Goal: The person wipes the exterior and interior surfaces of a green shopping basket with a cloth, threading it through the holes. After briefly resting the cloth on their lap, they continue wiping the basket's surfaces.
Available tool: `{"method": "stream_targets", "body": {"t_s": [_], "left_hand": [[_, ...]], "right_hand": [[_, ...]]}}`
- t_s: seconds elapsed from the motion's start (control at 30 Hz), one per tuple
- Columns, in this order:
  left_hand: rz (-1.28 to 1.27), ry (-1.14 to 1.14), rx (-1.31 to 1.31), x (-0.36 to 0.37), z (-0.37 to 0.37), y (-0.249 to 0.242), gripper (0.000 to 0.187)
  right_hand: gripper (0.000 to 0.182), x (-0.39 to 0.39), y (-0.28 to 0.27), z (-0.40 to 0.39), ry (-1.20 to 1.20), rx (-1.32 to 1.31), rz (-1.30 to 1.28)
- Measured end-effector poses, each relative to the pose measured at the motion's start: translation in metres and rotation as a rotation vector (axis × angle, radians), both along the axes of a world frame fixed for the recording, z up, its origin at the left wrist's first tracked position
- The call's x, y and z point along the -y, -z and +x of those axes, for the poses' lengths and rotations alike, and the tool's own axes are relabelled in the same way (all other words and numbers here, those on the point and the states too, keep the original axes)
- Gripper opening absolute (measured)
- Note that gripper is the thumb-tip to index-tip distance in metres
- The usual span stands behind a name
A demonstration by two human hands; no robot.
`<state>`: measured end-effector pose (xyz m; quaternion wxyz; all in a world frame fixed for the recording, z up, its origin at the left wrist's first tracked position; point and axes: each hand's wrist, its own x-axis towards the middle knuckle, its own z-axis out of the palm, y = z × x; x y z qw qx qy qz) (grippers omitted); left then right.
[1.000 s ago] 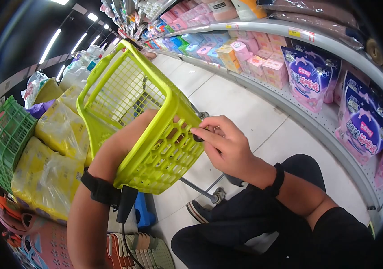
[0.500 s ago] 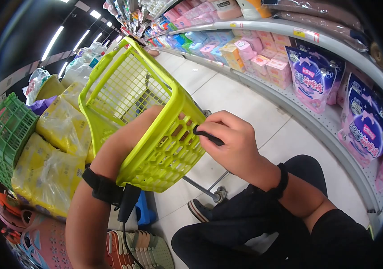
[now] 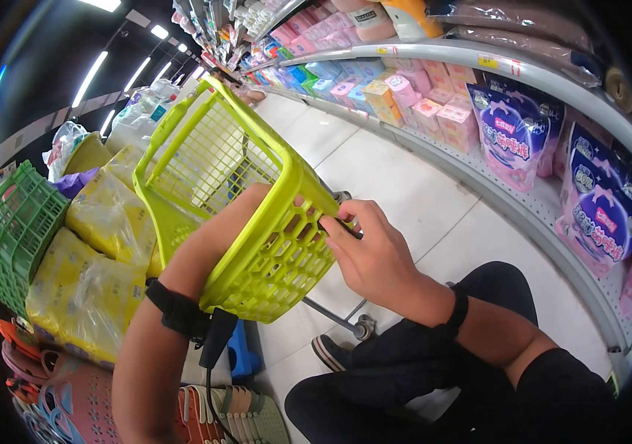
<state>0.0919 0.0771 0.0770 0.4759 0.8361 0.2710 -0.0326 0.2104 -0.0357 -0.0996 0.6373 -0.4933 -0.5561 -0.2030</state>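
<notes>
A lime-green plastic shopping basket (image 3: 275,277) with honeycomb holes in its near wall stands tilted on a wheeled cart frame (image 3: 334,320). My left arm reaches over the rim into it. Bits of my left hand (image 3: 299,200) show through the holes in the wall, but its fingers are mostly hidden. Outside the same wall, at its right edge, my right hand (image 3: 375,259) pinches a short black strap (image 3: 351,229) between thumb and fingers. The strap lies against the basket's corner, partly covered by the fingers.
Shelves on the right hold dark blue and pink packs (image 3: 508,137) and small boxes (image 3: 456,126). To the left are yellow plastic-wrapped packs (image 3: 83,288), a green basket (image 3: 16,229) and several plastic clogs (image 3: 83,403). Pale floor tiles (image 3: 434,207) run along the aisle.
My right hand has turned and shifted slightly down, its fingers now covering more of the strap at the basket wall. My left arm stays inside the basket.
</notes>
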Motion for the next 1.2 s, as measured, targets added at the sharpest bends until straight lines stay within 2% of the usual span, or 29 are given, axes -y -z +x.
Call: {"method": "stream_targets", "body": {"t_s": [0.1,0.17,0.3,0.37,0.57,0.8,0.9,0.93,0.97,1.0,1.1,1.2], "left_hand": [[-0.012,0.002,-0.001,-0.001,0.002,0.004,0.028],[-0.017,-0.007,-0.002,-0.001,0.003,0.005,0.028],[-0.034,-0.018,0.002,-0.001,0.004,0.008,0.027],[-0.042,-0.023,0.008,-0.003,0.004,0.009,0.027],[-0.057,-0.049,0.005,-0.002,0.002,0.008,0.027],[-0.073,-0.078,0.02,-0.005,-0.001,0.009,0.027],[-0.053,-0.077,0.031,-0.005,-0.003,0.01,0.027],[-0.051,-0.083,0.028,-0.005,-0.004,0.011,0.027],[-0.109,-0.218,0.011,-0.004,-0.004,0.013,0.028],[-0.168,-0.352,-0.005,-0.003,-0.004,0.015,0.029],[-0.117,-0.241,-0.091,-0.001,-0.001,0.005,0.032],[-0.103,-0.312,-0.06,0.011,0.004,0.006,0.03]], "right_hand": [[0.025,-0.013,0.007,0.006,-0.009,0.009,0.062],[0.026,-0.015,0.005,0.007,-0.064,-0.081,0.145],[0.024,-0.007,0.0,0.008,-0.062,-0.115,0.145],[0.019,-0.008,-0.004,0.004,-0.201,-0.372,0.122],[0.021,-0.003,-0.006,-0.001,-0.082,-0.266,0.095],[0.018,-0.004,-0.001,0.005,-0.12,-0.24,0.151],[0.017,-0.002,-0.006,0.005,-0.248,-0.363,0.113],[0.016,-0.002,-0.009,0.005,-0.356,-0.513,0.072],[0.015,-0.002,-0.011,0.004,-0.462,-0.662,0.027],[0.015,-0.002,-0.01,0.004,-0.466,-0.664,0.025],[0.014,-0.002,-0.006,0.006,-0.489,-0.631,0.057],[0.011,-0.005,-0.002,0.006,-0.389,-0.474,0.111]]}}
